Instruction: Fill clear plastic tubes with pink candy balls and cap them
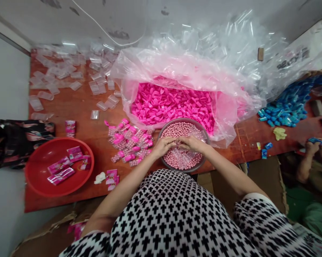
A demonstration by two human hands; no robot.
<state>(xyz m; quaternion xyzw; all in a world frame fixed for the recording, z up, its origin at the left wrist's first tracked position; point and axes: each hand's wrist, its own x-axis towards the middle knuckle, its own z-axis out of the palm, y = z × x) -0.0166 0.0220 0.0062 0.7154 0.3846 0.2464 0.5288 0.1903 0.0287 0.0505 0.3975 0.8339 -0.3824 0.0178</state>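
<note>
Both hands meet over a grey basin of small pink beads. My left hand is closed, fingertips pinched together on something small and clear that I cannot make out. My right hand closes on the same spot from the other side, its fingers curled. Clear plastic containers lie on the beads below my hands. Left of the basin is a heap of bead-filled clear containers with pink caps. Behind it, a large clear bag holds many loose pink caps.
A red bowl with pink packets stands left. Empty clear containers lie scattered at the back left. Clear plastic is piled along the wall. Blue pieces lie right, near another person's hand.
</note>
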